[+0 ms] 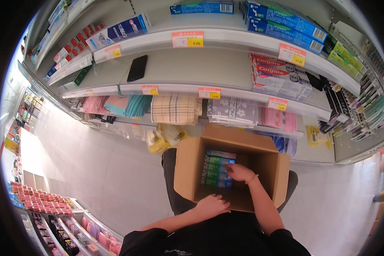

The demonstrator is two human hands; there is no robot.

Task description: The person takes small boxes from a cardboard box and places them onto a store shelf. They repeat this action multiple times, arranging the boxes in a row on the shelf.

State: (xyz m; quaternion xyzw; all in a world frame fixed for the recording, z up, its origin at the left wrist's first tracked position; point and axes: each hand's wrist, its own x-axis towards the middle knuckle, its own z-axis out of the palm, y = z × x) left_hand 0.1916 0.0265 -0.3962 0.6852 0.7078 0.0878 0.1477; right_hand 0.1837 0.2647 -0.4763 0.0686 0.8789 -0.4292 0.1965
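Note:
An open cardboard box (232,131) sits in front of me across my dark-clad legs, its flaps folded outward. Inside, toward its left side, is a row of green and blue Darlie toothpaste cartons (216,171). My right hand (241,173) reaches into the box, fingertips at the right ends of these cartons; whether it grips one is hidden. My left hand (212,204) lies at the near rim of the box with its fingers bent over the edge. How firmly it holds the cardboard does not show.
Ahead, one shelf carries a black phone (137,68) and stacked Colgate cartons (280,76). Blue toothpaste cartons (284,27) stand higher up. Folded towels (176,108) fill the shelf below. Yellow plastic packaging (158,144) hangs low beside the box. Another display rack (92,232) stands at lower left.

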